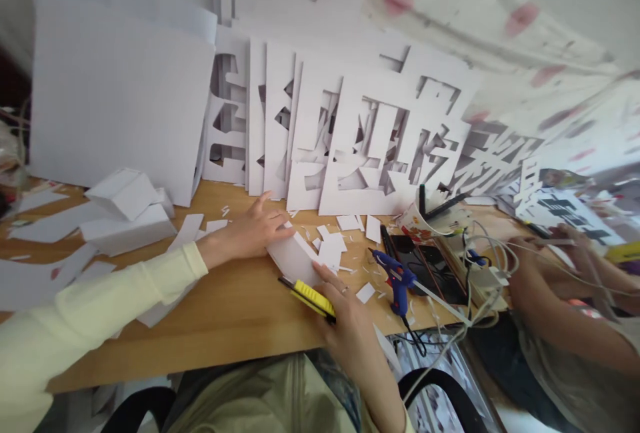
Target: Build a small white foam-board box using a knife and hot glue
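In the head view, a small white foam board piece (296,262) stands tilted on the wooden table in front of me. My left hand (253,231) grips its left end, the forefinger lifted off. A yellow utility knife (311,299) lies in the grasp of my right hand (345,316), its dark tip pointing left just below the board piece. The forefinger of that hand touches the piece's right end. White offcuts (331,250) are scattered just beyond, and a blue glue gun (397,279) rests to the right of my right hand.
White boards with cut-out shapes (370,153) lean along the back. Folded white boxes (127,213) and strips sit on the left. A paper tub (417,216) with tools, a dark phone-like slab (445,269) and tangled cables (493,253) are at right, beside a co-worker's arm (545,286).
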Demonstrator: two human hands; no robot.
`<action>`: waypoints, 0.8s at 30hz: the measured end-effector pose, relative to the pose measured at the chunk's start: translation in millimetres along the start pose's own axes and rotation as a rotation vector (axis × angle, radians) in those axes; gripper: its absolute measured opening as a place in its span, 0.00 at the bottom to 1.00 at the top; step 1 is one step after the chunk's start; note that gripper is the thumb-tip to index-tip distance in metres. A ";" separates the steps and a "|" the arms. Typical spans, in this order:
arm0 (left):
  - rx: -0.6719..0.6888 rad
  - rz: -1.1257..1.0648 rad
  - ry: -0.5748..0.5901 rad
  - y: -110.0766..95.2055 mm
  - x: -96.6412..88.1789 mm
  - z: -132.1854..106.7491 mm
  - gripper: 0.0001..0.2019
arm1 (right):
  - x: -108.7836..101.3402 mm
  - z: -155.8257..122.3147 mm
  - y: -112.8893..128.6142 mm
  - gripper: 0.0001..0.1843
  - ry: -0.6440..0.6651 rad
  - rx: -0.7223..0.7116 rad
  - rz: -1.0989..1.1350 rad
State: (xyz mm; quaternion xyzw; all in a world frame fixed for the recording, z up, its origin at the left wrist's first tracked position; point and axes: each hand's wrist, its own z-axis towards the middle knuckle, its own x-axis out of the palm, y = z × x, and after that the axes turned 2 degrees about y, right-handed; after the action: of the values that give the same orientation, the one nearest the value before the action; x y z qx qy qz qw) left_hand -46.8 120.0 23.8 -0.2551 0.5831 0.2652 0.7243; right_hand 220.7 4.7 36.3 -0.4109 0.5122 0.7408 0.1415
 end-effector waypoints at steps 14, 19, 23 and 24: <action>-0.531 -0.088 0.205 -29.0 -38.7 -130.8 0.27 | -5.5 -31.7 9.8 0.28 -0.238 0.367 1.152; -0.678 -0.106 0.093 -56.2 -34.4 -152.6 0.29 | 7.7 -36.2 8.7 0.30 -0.065 0.285 1.223; -0.855 -0.136 -0.042 -79.1 -19.0 -140.5 0.42 | 15.8 -37.1 1.0 0.27 -0.096 0.250 1.166; -0.892 -0.163 -0.081 -83.9 -14.6 -136.2 0.42 | 17.1 -37.4 -2.6 0.27 -0.089 0.223 1.141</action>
State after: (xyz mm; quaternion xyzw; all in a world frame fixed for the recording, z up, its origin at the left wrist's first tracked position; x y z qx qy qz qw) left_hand -88.8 -34.9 17.3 -0.5768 0.3611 0.4421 0.5844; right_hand 229.0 -30.5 16.6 -0.0210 0.7210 0.6580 -0.2160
